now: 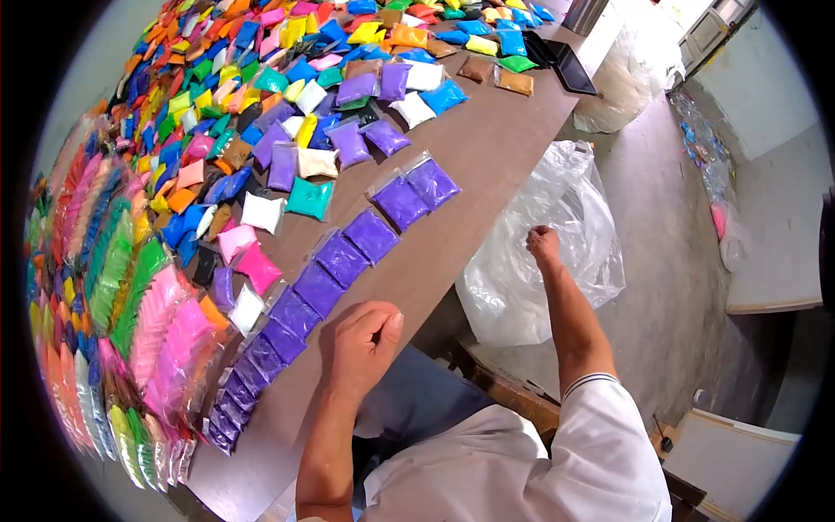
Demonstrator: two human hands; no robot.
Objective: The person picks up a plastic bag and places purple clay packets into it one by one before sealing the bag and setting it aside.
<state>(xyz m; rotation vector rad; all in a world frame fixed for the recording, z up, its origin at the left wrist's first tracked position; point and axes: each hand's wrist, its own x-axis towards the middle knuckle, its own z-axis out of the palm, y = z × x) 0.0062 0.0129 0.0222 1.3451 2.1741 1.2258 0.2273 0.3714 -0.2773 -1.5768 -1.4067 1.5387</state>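
My left hand [370,337] is at the table edge, its fingers curled in and the thumb against them; nothing shows in it. Beside it runs a curved row of purple packets in clear sachets [317,287], overlapping more tightly toward the near end. Out past the table edge, my right hand [544,244] is closed in front of a large clear plastic bag [496,287]. Whether its fingers grip the bag's film or something small cannot be made out.
A big heap of many-coloured packets [287,78] covers the table's far and left parts. Fanned stacks of pink packets [178,348] stand at the left. A black tray [574,70] and a metal cup [584,13] sit at the far corner. Another plastic bag [622,87] lies beyond.
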